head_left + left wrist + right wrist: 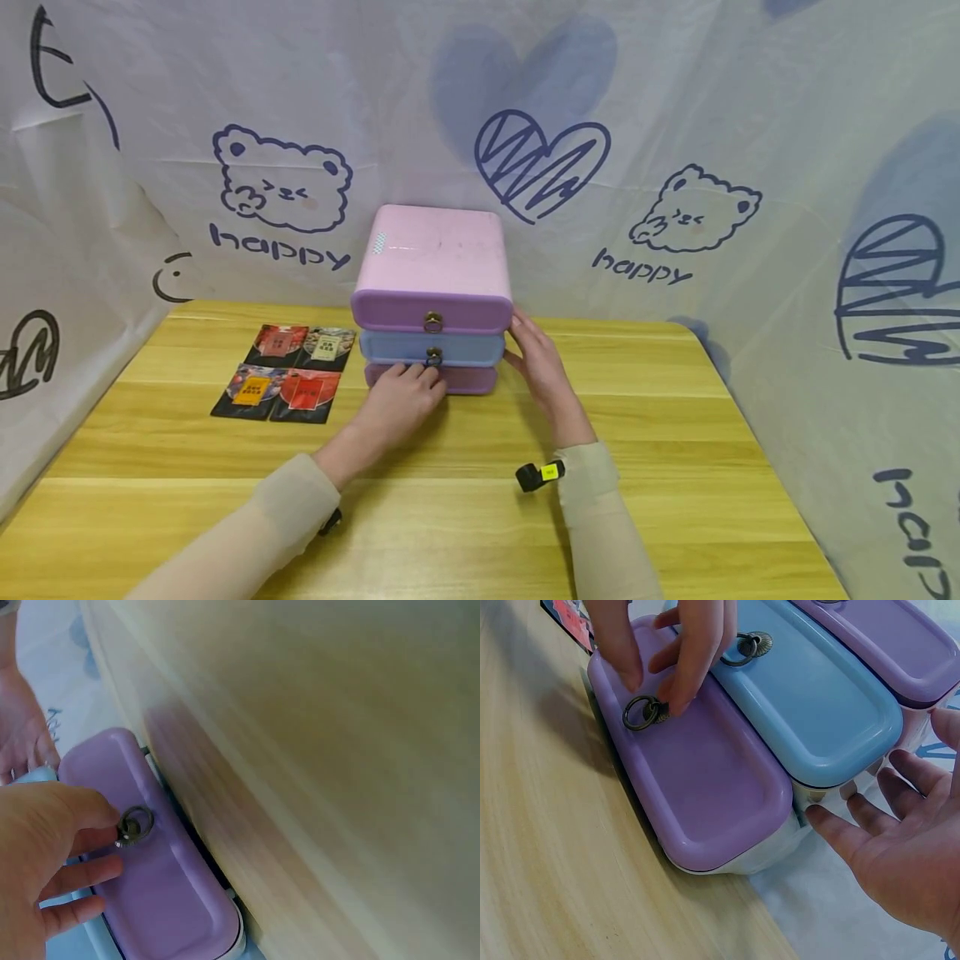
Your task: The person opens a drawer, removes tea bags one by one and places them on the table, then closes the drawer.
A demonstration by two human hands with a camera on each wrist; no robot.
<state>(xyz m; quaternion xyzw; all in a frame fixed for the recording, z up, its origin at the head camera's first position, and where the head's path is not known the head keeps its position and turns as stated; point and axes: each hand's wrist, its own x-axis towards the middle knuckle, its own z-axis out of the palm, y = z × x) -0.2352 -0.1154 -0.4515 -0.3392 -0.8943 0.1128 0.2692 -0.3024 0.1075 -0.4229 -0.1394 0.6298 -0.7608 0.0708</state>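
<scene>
**Beside the left grip (405,398), a ring (625,714) on the bottom drawer (712,772)**

Straight ahead of the left grip stood the cabinet (438,250), with its bottom drawer nearest those fingers. The grip was narrow, thumb and forefinger parted about the ring, with no pinch to be seen; whether either touched the metal, I could not tell. Coming in low probably suited a pull that hung from the drawer's face and gave fingertips something to hook.

Directly above this grip was the blue drawer (810,697), and over that the top drawer (397,312), each with its own pull.

Across from it, the right grip (540,362) was wide, holding nothing, its fingers spread along the cabinet's right side. That placing looked meant to steady the cabinet, since so light-looking a thing might slide on the bench (465,500).

Left of the left grip, well apart, four packets (303,392) lay face up in two rows, presumably so their labels showed and they kept out of line with the drawers.
</scene>
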